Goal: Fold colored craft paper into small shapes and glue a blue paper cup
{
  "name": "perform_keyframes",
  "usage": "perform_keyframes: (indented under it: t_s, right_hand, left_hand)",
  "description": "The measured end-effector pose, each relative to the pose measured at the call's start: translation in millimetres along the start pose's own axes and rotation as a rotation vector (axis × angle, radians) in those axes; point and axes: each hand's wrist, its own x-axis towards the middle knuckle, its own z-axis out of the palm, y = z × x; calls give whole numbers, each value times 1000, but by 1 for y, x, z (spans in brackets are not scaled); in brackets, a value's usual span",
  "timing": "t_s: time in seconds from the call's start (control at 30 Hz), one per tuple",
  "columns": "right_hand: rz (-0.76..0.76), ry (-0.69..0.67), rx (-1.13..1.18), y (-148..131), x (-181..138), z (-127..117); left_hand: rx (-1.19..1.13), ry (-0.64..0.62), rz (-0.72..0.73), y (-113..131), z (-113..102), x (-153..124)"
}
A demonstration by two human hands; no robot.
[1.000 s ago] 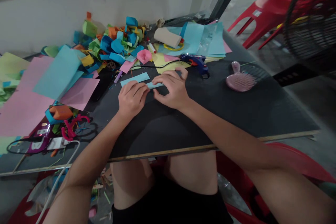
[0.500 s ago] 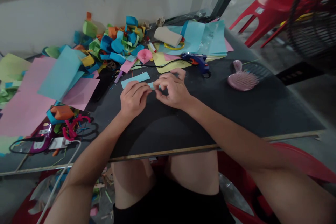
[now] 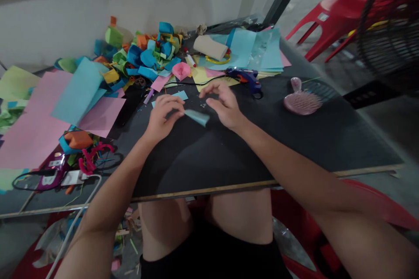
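So going by a clock face centred on your light blue paper strip (image 3: 197,117), 12 pointing away from you: your left hand (image 3: 164,117) is sitting at 9, pinching the strip's near end between thumb and fingers. Your right hand (image 3: 225,107) is hanging at about 2, fingers curled loosely with a gap to the thumb, holding nothing I can see. My guess is you're gripping just that one end so the rest is staying free for the other hand. The strip is sticking out over the table (image 3: 203,161), looking narrow, but it's blurring, so I can't tell if it's folded or curling.

A second light blue strip (image 3: 180,95) is lying flat around 10–11, partly behind your left hand, probably keeping handy. The cupped pink paper flower (image 3: 181,71) is resting between 11 and 12. At 2 the blue plastic glue gun (image 3: 248,79) is lying on its side, likely keeping within reach. The pink bristly hairbrush (image 3: 303,99) is lying near 3. Crumply, boxy paper pieces (image 3: 147,56) are heaping up towards 10–11, while a smooth pink sheet (image 3: 32,117) is spreading out at 9.
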Motion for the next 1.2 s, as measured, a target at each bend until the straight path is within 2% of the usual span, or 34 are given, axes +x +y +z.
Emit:
perform_keyframes:
  t_s: [0.1, 0.17, 0.23, 0.3, 0.4, 0.47, 0.53, 0.63, 0.77, 0.87, 0.97, 1.1, 1.2]
  right_hand:
    - [165, -365, 280, -6, -2, 13]
    - [262, -600, 405, -9, -3, 18]
    - [310, -703, 451, -10, -3, 20]
    - [323, -640, 406, -9, -4, 21]
    - [262, -331, 186, -10, -3, 20]
    - [142, -139, -33, -11, -3, 19]
    - [-42, -43, -267, -12, -4, 18]
    - [-299, -49, -539, -11, -5, 17]
    - [-487, -13, -675, -10, -6, 20]
    - [-481, 37, -659, -13, -8, 24]
    - [-459, 85, -589, -16, -9, 28]
    - [-519, 105, -550, -18, -9, 32]
    - [-521, 103, -549, -18, -9, 31]
  left_hand:
    - [-163, -207, -108, -1, 9, -5]
    - [-232, -233, -160, 0, 12, -7]
    - [-287, -201, -164, -1, 12, -7]
    - [-314, -145, -152, -1, 10, -6]
    - [-292, -46, -193, -4, 7, -4]
    - [-189, -12, -193, -5, 4, -3]
    - [-1, -22, -124, -3, 2, -4]
    - [268, -31, 30, 5, 1, -5]
    - [393, 46, 180, 16, 0, -6]
    - [399, 99, 229, 19, 0, -6]
    - [408, 80, 258, 21, 1, -7]
    - [446, 99, 331, 25, 1, -8]
    - [413, 102, 304, 26, 1, -8]
